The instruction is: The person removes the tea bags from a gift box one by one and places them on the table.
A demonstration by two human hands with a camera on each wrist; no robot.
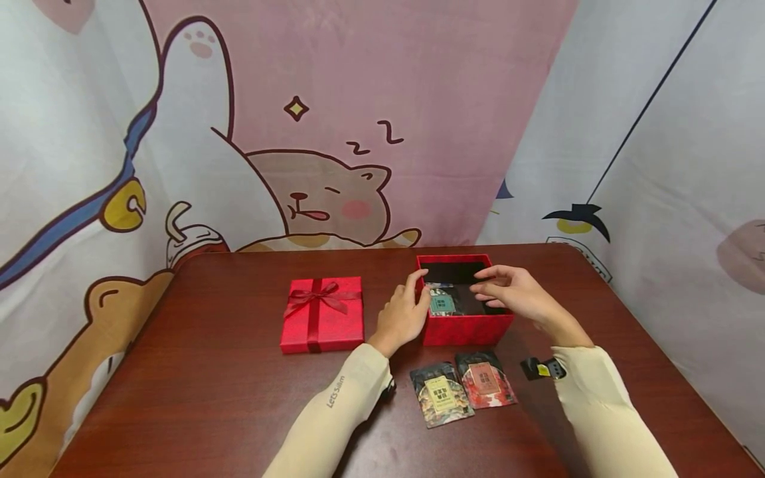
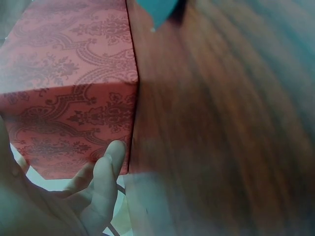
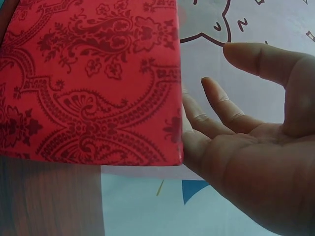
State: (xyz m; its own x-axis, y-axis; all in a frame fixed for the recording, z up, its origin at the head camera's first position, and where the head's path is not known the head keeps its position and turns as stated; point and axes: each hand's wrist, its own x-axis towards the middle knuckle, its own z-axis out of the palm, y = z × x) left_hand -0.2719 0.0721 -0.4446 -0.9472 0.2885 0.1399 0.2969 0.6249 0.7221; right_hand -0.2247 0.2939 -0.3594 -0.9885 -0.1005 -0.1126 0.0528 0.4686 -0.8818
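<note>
A red patterned gift box (image 1: 467,330) stands lidless toward the back right of the table, dark inside. A black pouch with a green label (image 1: 443,303) lies in its left part. My left hand (image 1: 402,317) rests against the box's left side; a fingertip (image 2: 115,151) touches the outer wall in the left wrist view. Over the box's right part reaches my right hand (image 1: 518,294), with its fingertips above the opening. The right wrist view shows thumb and fingers (image 3: 226,105) spread apart, nothing visible between them.
Two flat pouches, one with a yellow label (image 1: 441,394) and one with a red label (image 1: 485,380), lie in front of the box. A red lid with a ribbon bow (image 1: 323,314) lies to the left. A cartoon-printed cloth (image 1: 454,119) hangs behind the table (image 1: 209,398).
</note>
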